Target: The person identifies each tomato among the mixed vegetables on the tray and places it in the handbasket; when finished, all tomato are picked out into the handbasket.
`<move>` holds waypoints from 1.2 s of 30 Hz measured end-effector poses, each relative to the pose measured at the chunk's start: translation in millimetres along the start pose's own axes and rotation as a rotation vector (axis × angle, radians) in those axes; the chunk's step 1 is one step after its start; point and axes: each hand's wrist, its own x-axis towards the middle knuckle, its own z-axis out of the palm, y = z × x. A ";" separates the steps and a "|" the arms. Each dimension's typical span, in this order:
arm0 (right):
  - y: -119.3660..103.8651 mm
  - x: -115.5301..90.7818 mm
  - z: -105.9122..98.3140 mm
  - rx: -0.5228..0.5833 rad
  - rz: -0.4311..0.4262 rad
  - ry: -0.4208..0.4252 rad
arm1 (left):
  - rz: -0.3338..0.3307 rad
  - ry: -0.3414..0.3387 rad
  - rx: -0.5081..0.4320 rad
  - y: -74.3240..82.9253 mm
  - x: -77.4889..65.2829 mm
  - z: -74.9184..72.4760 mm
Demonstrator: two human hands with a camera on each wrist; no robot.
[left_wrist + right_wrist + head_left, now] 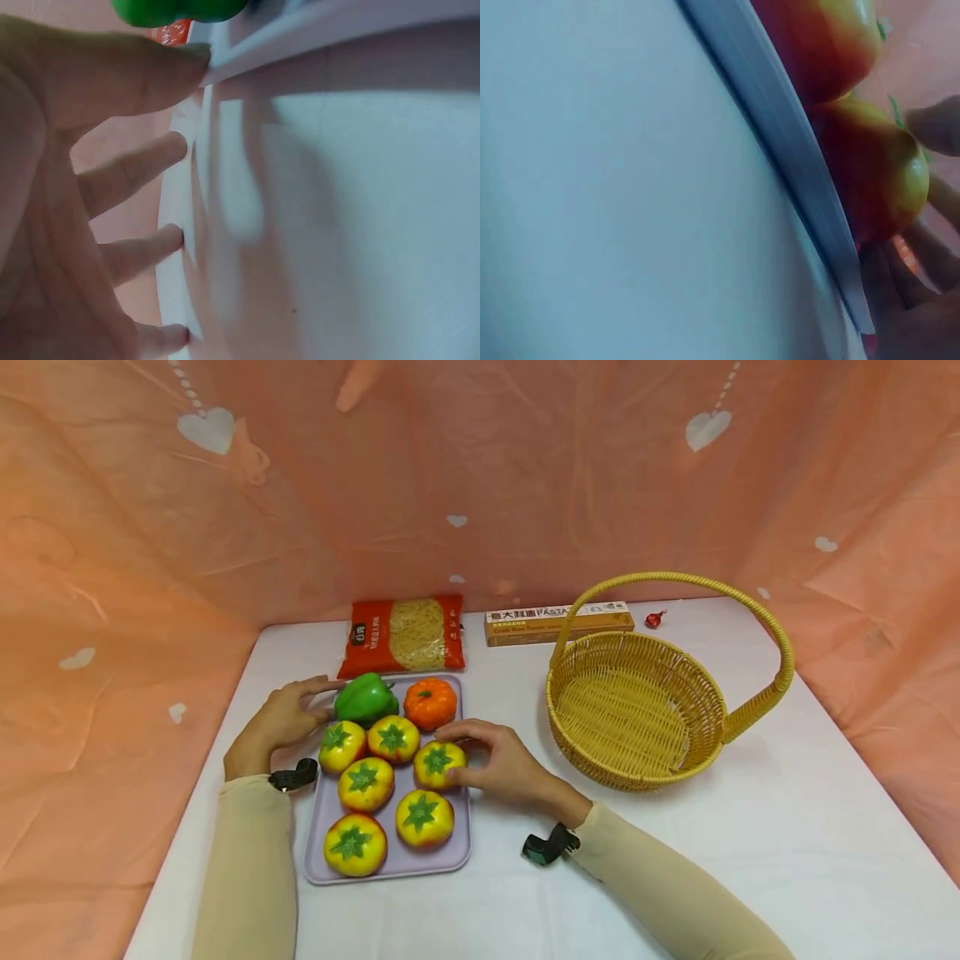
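A lilac tray holds several yellow-red persimmons with green leafy tops, a green bell pepper and a small orange pumpkin. At the tray's right side, my right hand has its thumb and fingers around one persimmon; the right wrist view shows that persimmon low against the tray wall. My left hand is beside the pepper at the left edge. In the left wrist view its thumb is by the tray rim, with the other fingers spread and fairly straight.
Behind the tray lies a red bag of noodles, with a pasta box to its right. A yellow wicker basket with a tall handle stands on the right of the white table. A small red item lies behind it.
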 end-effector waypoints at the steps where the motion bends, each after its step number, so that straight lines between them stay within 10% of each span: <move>1: 0.5 -0.3 0.2 -0.023 0.007 -0.011 | -0.002 -0.010 0.004 0.1 -0.7 -0.8; 22: -13.2 -0.8 -12.6 -0.205 -0.035 -0.153 | -0.038 -0.071 0.002 -3.1 -1.9 -5.8; 36: -60.0 -45.5 -99.2 -0.029 0.021 0.031 | -0.083 -0.103 -0.047 -5.2 0.4 -6.4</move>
